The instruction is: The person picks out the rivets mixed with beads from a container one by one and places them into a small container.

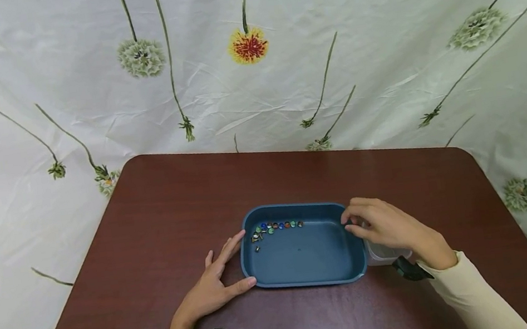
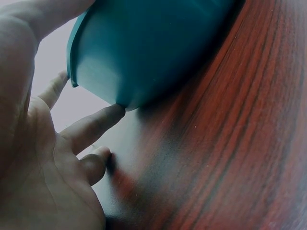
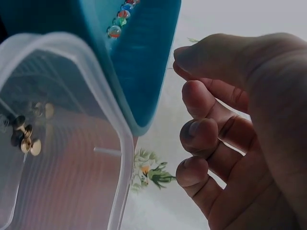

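Note:
A blue plastic tray [image 1: 307, 262] holds a line of coloured glass marbles [image 1: 281, 225] along its far side and a few small gold-coloured studs [image 1: 256, 238] at its left end. My left hand [image 1: 212, 289] rests against the tray's left end, fingers spread, with fingertips and thumb at the rim. Over the tray's right end hovers my right hand [image 1: 383, 223], its thumb and index tips brought together. The other fingers [image 3: 199, 136] are loosely bent. I cannot tell whether something small is between the tips. More gold studs [image 3: 29, 139] lie in a clear plastic container [image 3: 108, 96] beneath this hand.
The clear container stands against the tray's right end, partly covered by my right hand in the head view. Both sit on a dark red-brown wooden table [image 1: 187, 197]. A white cloth with flower prints [image 1: 213, 93] hangs behind the table's far edge.

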A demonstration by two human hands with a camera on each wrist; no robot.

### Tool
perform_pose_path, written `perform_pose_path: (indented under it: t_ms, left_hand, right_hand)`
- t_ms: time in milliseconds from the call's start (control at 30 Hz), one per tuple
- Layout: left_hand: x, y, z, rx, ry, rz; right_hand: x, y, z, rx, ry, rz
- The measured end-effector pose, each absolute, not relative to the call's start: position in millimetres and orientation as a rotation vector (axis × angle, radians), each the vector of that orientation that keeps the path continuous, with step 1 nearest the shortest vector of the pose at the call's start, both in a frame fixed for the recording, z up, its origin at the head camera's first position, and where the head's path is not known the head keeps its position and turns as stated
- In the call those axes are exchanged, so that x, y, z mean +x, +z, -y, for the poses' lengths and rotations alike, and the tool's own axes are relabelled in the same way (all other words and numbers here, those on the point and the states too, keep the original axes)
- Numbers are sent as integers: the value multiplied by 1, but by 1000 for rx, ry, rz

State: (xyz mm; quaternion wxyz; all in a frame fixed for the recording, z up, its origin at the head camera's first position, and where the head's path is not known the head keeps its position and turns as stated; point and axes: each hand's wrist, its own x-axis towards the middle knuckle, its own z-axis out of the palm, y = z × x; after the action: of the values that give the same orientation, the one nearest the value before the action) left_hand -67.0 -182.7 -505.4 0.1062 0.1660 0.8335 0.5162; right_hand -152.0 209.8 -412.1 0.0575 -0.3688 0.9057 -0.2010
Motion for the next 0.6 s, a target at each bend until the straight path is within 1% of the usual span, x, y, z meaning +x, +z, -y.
perform_pose_path:
  t_ms: [333,600]
  left_hand:
    - [-67,-505,181,482,1512,-2442]
    - [-69,-507,182,503,1524,-2455]
  right_hand:
    - [-154,-411,-196,-1139,-536,-2704]
    - [-159,-410,-175,-1184,-488,-2648]
